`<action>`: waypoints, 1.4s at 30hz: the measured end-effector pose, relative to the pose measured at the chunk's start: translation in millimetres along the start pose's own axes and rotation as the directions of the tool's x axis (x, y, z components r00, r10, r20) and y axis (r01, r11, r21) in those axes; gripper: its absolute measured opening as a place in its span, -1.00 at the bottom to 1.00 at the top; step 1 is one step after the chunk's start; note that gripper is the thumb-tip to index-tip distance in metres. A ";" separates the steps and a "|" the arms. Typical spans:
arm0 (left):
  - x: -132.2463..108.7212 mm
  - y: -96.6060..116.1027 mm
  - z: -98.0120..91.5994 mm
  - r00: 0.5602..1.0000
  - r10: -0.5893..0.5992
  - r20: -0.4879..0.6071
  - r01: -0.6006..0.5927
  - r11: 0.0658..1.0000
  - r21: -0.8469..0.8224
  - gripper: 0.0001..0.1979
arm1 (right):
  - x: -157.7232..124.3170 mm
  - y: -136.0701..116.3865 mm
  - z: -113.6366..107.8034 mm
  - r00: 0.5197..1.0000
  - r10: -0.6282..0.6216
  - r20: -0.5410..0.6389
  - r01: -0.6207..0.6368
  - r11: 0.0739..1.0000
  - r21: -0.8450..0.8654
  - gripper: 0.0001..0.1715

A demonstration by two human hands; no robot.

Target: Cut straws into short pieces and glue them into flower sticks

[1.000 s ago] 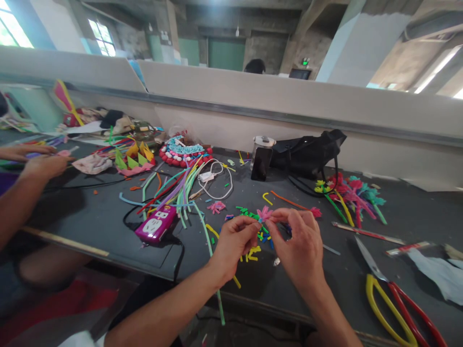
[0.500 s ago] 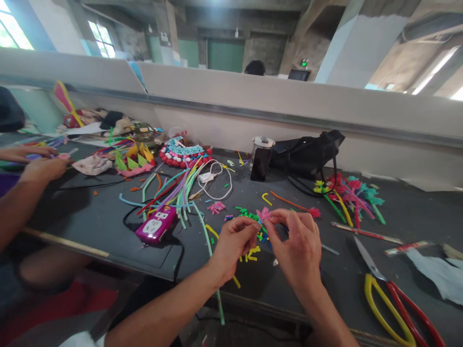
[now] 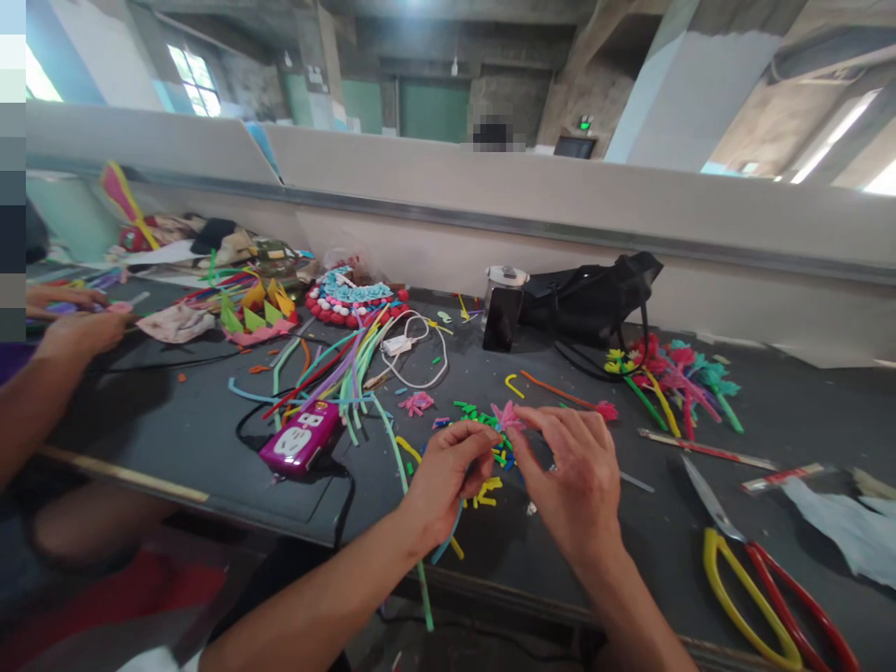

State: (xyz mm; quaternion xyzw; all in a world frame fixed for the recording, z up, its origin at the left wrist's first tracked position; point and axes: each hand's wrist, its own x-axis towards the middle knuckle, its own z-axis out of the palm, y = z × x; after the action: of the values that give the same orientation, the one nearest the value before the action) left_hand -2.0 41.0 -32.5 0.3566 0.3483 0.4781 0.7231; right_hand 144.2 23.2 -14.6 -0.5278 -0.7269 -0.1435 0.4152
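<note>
A small pink pipe-cleaner flower (image 3: 505, 414) stands up between my fingertips, over a scatter of short green, blue and yellow pipe-cleaner pieces (image 3: 483, 495). My left hand (image 3: 448, 476) is closed in a pinch at the flower's base. A light-blue pipe-cleaner stem (image 3: 448, 539) hangs out below that hand. From the other side, my right hand (image 3: 574, 457) pinches the flower's pink petals between thumb and forefinger. The exact join between petals and stem is hidden by my fingers. Another pink flower head (image 3: 417, 403) lies on the table just left.
Long pipe cleaners (image 3: 357, 364) lie by a purple power strip (image 3: 301, 439) with cables. Large scissors (image 3: 735, 532) rest at the right, near finished flowers (image 3: 686, 383). A phone (image 3: 502, 319) leans on a jug before a black bag (image 3: 595, 299). Another person's hands (image 3: 84, 327) work at far left.
The light-blue stem now shows below my left hand, where it was not visible before. Both hands stay at the pink flower, with only slight finger movement. The view has shifted a little.
</note>
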 end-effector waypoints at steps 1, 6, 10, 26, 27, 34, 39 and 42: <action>-0.4 0.5 0.5 1.000 -0.005 0.001 0.005 1.000 0.001 -0.84 | -0.4 0.3 0.5 1.000 0.005 -0.001 -0.005 1.000 -0.005 -0.84; -1.4 1.9 1.6 1.000 -0.016 -0.005 0.016 1.000 0.010 -0.84 | -0.5 1.1 1.3 1.000 0.011 -0.007 -0.011 1.000 -0.017 -0.88; -2.2 3.0 2.2 1.000 -0.023 -0.011 0.023 1.000 -0.002 -0.84 | 0.1 1.9 1.8 1.000 0.017 -0.012 -0.017 1.000 0.001 -0.92; -2.5 5.0 1.3 0.998 -0.063 -0.016 0.063 0.998 0.001 -0.79 | -1.7 3.4 3.8 0.994 0.110 0.006 -0.110 0.985 0.133 -0.93; -2.6 5.0 1.1 0.998 -0.064 -0.015 0.064 0.998 0.000 -0.78 | -1.5 3.0 3.7 0.994 0.111 0.003 -0.111 0.984 0.138 -0.93; -1.9 4.3 -0.5 0.998 -0.066 -0.014 0.066 0.998 0.003 -0.79 | -2.4 2.2 5.9 0.992 0.128 -0.003 -0.127 0.981 0.149 -0.94; -1.4 3.7 -2.8 0.998 -0.063 -0.016 0.063 0.998 0.002 -0.79 | -2.6 2.6 8.7 0.994 0.109 0.000 -0.107 0.982 0.156 -0.93; -2.5 7.7 -4.6 0.999 -0.034 -0.037 0.034 0.999 0.007 -0.78 | -2.2 2.3 6.8 0.991 0.129 -0.033 -0.121 0.976 0.181 -0.88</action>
State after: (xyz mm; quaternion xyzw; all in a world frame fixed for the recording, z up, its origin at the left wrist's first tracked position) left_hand -10.0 41.7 -27.9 0.3446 0.3694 0.4710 0.7231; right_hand 143.4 27.1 -20.9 -0.5298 -0.6928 -0.0629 0.4852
